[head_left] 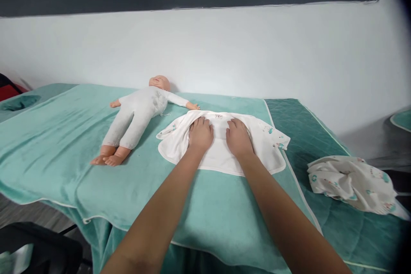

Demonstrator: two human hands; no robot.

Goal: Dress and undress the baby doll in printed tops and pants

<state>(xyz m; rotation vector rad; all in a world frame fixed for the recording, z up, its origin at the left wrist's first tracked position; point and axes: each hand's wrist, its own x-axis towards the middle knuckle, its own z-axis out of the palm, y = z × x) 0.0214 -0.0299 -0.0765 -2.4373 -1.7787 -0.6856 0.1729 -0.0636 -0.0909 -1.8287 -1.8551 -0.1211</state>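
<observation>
A small white baby top (pixel 218 145) lies spread and opened out in front of me, its inside facing up and a small label at the neckline. Its short sleeves have a green and coloured print. My left hand (pixel 201 135) rests on the left part of the cloth, fingers laid over it and holding nothing. On the right part lies my right hand (pixel 239 137), palm down, with its fingers apart on the fabric. To the left, a baby doll (pixel 138 109) with a white cloth body lies on its back, arms stretched out, one hand close to the top's upper edge.
A green blanket (pixel 64 137) covers the bed, with a darker quilted cover (pixel 346 231) at the right. A crumpled white printed cloth (pixel 351 184) lies there. Behind stands a white wall (pixel 224 51). At the lower left is a black object (pixel 38 244).
</observation>
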